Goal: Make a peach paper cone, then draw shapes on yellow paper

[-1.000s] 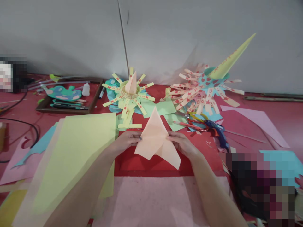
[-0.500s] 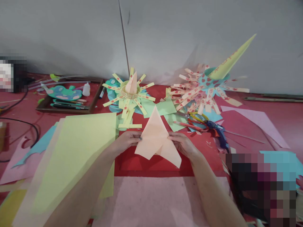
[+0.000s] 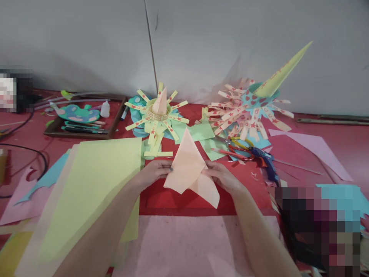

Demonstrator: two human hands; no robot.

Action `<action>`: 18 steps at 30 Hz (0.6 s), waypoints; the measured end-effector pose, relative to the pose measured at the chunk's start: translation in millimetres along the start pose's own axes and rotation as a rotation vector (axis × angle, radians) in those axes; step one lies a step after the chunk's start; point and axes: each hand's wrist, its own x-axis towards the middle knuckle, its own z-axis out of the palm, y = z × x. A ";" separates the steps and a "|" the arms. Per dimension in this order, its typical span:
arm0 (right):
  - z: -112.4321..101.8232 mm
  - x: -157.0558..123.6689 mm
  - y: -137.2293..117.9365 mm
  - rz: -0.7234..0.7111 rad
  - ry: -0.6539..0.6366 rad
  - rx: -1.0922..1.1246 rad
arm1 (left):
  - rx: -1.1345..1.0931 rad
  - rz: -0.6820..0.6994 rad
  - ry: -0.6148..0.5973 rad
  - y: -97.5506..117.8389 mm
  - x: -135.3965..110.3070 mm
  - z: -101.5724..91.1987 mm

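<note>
A peach sheet of paper, rolled into a pointed cone, is between my hands with its tip pointing away from me. My left hand grips its left side, fingers partly behind the paper. On the right side my right hand holds it, thumb near the overlapping edge. Two loose flaps spread at the near end. Beneath lies a red sheet. Beyond the cone stand a yellow paper crown with a peach cone in it, and a blue paper crown with a tall yellow cone.
Yellow sheets lie at the left, a pink sheet in front. A wooden tray holds a small white bottle and pens. Scissors and a dark blue glue gun lie at the right. A grey wall stands behind.
The peach cone has turned a little, its tip shifting slightly left. The left flap now overlaps further across the right one, and the right flap hangs lower. Both hands still hold it.
</note>
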 end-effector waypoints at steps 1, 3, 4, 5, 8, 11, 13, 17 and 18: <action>0.5 -0.6 -0.8 -0.014 -0.007 -0.026 | 0.003 0.000 -0.002 0.1 -0.1 0.1; 0.6 -1.4 -1.6 -0.033 -0.018 -0.057 | 0.011 0.002 -0.007 0.3 -0.1 0.3; 0.4 -1.7 -1.6 -0.033 -0.027 -0.055 | 0.015 0.002 -0.011 0.4 0.0 0.4; 0.2 -1.9 -1.5 -0.030 -0.036 -0.042 | 0.021 0.002 -0.014 0.5 0.0 0.4; 0.7 -1.9 -1.3 -0.008 -0.034 -0.008 | 0.037 0.009 -0.020 0.4 0.1 0.0; 2.6 -1.1 -0.9 0.016 0.019 -0.050 | 0.063 0.019 -0.025 0.2 -0.3 0.0; 2.6 -0.2 0.3 0.032 0.043 -0.074 | 0.080 0.021 -0.024 0.3 -0.7 0.5; -1.8 1.4 5.0 0.051 0.059 -0.053 | 0.089 0.017 -0.009 0.7 -0.9 1.0; -3.2 1.8 6.0 0.057 0.065 -0.043 | 0.084 0.013 -0.010 0.8 -0.8 1.0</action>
